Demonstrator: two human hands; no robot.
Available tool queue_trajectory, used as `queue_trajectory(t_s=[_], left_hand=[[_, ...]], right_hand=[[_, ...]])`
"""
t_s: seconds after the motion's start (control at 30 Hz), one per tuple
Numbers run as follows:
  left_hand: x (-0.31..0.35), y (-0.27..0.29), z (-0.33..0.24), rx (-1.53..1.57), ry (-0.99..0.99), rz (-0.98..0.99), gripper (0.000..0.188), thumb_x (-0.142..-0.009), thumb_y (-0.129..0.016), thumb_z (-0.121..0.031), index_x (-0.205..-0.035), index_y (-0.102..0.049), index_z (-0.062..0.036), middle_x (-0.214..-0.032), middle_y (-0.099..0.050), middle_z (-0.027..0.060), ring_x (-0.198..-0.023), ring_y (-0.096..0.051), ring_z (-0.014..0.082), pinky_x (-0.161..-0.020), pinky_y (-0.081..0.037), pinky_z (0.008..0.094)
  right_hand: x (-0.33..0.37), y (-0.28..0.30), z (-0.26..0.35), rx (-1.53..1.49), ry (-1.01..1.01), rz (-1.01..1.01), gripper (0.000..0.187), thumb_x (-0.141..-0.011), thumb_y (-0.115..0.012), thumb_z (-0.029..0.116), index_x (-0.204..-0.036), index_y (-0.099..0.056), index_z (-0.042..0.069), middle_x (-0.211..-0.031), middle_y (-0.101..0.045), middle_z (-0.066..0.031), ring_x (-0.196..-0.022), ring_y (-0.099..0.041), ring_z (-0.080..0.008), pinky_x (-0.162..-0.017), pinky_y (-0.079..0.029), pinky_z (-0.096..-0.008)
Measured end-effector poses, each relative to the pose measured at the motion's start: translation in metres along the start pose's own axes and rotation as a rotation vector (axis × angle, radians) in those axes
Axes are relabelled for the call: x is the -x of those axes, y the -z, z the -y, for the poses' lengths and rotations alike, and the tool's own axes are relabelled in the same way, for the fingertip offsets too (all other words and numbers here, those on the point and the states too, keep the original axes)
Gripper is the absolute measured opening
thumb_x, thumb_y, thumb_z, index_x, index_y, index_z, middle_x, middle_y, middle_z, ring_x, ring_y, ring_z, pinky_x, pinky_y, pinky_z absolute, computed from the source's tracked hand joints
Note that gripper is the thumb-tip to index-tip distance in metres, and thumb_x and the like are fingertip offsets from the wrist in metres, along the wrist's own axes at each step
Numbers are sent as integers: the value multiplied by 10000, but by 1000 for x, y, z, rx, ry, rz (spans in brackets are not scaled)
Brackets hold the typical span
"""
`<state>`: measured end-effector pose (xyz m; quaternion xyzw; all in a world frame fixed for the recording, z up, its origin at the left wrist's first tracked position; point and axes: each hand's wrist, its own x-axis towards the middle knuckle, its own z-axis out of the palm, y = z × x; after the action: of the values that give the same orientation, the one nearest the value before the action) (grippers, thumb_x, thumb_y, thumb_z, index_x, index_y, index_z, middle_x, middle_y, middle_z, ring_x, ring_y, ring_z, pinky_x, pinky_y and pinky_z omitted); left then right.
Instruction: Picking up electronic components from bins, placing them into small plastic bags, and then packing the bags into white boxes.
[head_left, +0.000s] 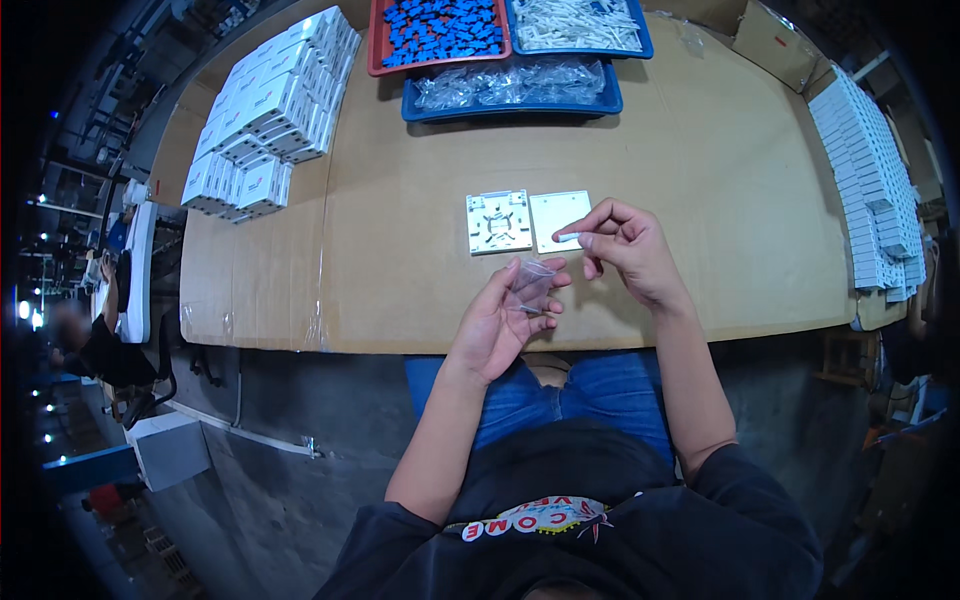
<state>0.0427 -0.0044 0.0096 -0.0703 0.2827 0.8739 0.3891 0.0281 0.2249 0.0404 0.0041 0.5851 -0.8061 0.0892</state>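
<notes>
stacked white boxes (pixel 262 115) at left, red tray (pixel 440 67) of blue pieces (pixel 440 30)

Bold printed lettering (pixel 530 516) crosses the near black shirt (pixel 575 455); small marks (pixel 262 98) on the left white boxes (pixel 285 65) cannot be read.

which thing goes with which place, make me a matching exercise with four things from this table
1. clear plastic bag
2. small white piece
3. blue pieces
4. patterned square plate

A. in the red tray
B. pinched in the right hand
C. lying beside the plain white plate
D. in the left hand

Pairs: 1-D, 2-B, 3-A, 4-C
</notes>
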Motion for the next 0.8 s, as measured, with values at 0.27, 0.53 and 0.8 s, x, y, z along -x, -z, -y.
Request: queue_trajectory(t_s=[0.27, 0.53, 0.8], left_hand=[[-1, -2, -4, -63, 0, -10, 572, -1114, -423, -444, -1423, -572, 14, -1216, -717, 118, -925, -670, 175, -828, -554, 326], [-5, 1, -3, -79, -16, 1, 525, -1120, -428, -416, -1404, -583, -3, -1253, -716, 130, -922, -670, 172, -825, -553, 328], [-3, 1, -2, -116, 9, -24, 484, -1132, -402, -425, -1364, -586, -41, -1229, -716, 131, -942, -691, 190, -821, -569, 349]], right_hand=[[-16, -2, 10, 209, 67, 86, 180, -966, -651, 1, -1130, -725, 4, -883, -706, -19, -710, -627, -71, -655, -513, -223], [-16, -9, 30, 416, -10, 156, 130, -957, -683, 39, -1059, -750, -6, -884, -701, -19, -843, -648, -92, -754, -539, -268], [-27, -7, 44, 784, 190, 469, 88, -873, -742, 15, -955, -723, -11, -959, -721, -85, -871, -686, -207, -802, -544, -332]])
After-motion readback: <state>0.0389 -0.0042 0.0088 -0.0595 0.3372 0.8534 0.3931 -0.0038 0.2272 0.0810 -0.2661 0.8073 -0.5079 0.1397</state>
